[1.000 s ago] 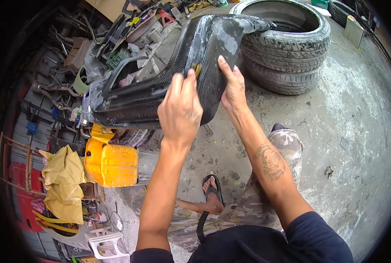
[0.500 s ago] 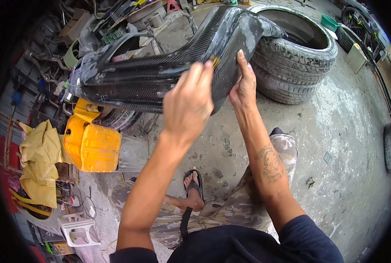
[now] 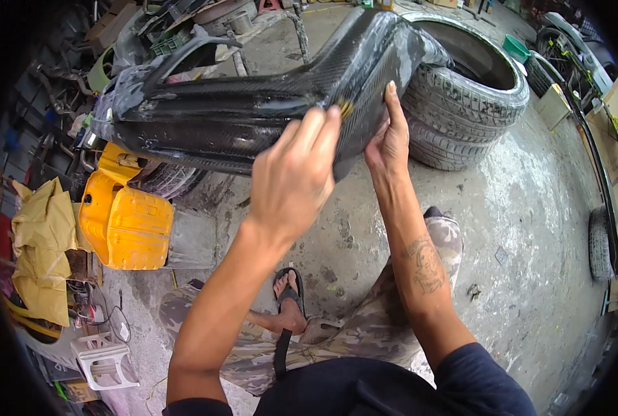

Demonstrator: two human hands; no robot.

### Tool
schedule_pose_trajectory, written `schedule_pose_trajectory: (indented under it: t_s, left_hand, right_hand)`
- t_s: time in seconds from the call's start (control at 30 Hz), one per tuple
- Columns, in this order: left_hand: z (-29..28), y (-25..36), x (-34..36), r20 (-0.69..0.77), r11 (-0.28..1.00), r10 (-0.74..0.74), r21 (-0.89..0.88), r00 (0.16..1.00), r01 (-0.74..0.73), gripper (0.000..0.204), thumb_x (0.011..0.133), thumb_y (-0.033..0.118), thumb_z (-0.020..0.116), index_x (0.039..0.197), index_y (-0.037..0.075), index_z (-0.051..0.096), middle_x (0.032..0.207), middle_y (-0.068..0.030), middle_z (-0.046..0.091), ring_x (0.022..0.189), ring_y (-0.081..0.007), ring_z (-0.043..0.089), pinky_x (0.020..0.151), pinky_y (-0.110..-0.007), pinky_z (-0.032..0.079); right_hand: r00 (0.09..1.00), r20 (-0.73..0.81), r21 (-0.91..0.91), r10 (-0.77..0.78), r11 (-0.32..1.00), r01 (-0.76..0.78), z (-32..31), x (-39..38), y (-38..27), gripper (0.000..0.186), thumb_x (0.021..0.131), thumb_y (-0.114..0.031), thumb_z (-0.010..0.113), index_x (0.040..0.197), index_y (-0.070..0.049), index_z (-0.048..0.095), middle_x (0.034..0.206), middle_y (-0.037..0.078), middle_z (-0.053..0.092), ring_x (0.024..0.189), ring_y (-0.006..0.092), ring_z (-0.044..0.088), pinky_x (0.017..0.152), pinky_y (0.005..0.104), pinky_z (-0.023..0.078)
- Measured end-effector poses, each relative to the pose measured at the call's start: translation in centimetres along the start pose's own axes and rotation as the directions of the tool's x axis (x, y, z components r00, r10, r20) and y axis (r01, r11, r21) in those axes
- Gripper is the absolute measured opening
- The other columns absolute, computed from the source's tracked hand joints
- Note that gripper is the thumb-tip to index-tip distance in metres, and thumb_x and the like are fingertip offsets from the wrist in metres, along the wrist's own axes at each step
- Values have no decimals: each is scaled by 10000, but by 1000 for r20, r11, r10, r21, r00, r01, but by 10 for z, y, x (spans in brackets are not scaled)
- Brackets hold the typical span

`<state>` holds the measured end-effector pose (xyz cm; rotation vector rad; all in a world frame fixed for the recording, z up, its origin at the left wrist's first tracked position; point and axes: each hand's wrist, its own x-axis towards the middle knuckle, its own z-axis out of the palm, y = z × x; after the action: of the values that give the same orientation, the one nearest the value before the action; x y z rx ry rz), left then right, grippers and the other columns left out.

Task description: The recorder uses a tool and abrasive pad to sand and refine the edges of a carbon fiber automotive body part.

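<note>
A long, angled black carbon-fibre panel (image 3: pixel 219 128), looking like a car body part, spans the upper middle. Grey smears mark its left end and its upper right part. My right hand (image 3: pixel 390 139) grips its near edge, thumb laid along the surface and fingers hidden underneath. Fingers bent and pressed together, my left hand (image 3: pixel 293 170) has its fingertips on the panel near the bend. A small yellow patch (image 3: pixel 345 109) shows beside those fingertips; whether it is a held piece or a mark cannot be told. The panel's right tip overlaps two stacked tyres (image 3: pixel 461 104).
On the left stand a yellow plastic container (image 3: pixel 139 229), brown paper (image 3: pixel 43 243) and a white stool (image 3: pixel 104 360). Car parts clutter the upper left. A green basin (image 3: pixel 516 48) lies beyond the tyres; another tyre (image 3: pixel 601 243) stands at the right edge.
My left hand has shifted slightly down along the panel with its fingers still pressed on it. The right hand keeps its grip. The whole view has swung a little to the right.
</note>
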<state>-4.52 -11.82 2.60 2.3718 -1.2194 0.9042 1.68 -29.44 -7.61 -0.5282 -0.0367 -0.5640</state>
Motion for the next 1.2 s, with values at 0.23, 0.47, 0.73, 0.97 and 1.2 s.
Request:
schedule_pose_trajectory:
  t_s: [0.23, 0.47, 0.73, 0.97, 1.2]
  left_hand:
    - [-9, 2, -19, 30, 998, -58, -33, 998, 59, 427, 813, -50, 660, 1239, -73, 652, 986, -96, 612, 834, -254, 665, 663, -350, 602]
    - [-33, -8, -41, -87, 994, -87, -72, 992, 81, 339, 902, -41, 706, 1237, 16, 709, 852, -111, 563, 670, -254, 617, 588, -362, 491]
    - [-56, -13, -106, 42, 919, -222, -326, 974, 223, 362, 894, -58, 725, 1249, 11, 716, 818, -93, 559, 636, -193, 541, 561, -338, 444]
    - [6, -19, -180, 290, 795, -324, -433, 901, 425, 281, 953, 41, 691, 1233, 19, 710, 863, -119, 594, 672, -262, 616, 588, -375, 494]
    - [20, -16, -186, 417, 787, -300, -400, 858, 470, 285, 971, 72, 675, 1249, 15, 691, 928, -140, 599, 715, -328, 660, 616, -421, 526]
  right_hand:
    - [1000, 2, -30, -9, 999, 9, 3, -4, -5, 486, 1018, -339, 685, 1374, -22, 588, 1391, 95, 646, 1260, 209, 609, 1137, 370, 428]
    - [999, -4, 39, 40, 998, -40, 8, -4, -8, 423, 999, -312, 720, 1285, -17, 620, 1283, 96, 678, 1192, 206, 633, 1074, 374, 478]
    - [991, 48, 33, 127, 991, -129, -3, -11, -13, 477, 1030, -350, 662, 1374, -31, 577, 1334, 101, 685, 1216, 200, 652, 1072, 376, 509]
    - [988, 10, -74, 156, 985, -155, -9, -18, -13, 598, 1011, -469, 662, 1435, -67, 542, 1420, 84, 638, 1275, 210, 612, 1158, 401, 419]
    - [979, 0, -97, 204, 974, -203, -27, -10, -15, 773, 987, -630, 605, 1478, -51, 460, 1371, 112, 642, 1251, 229, 629, 1074, 440, 518]
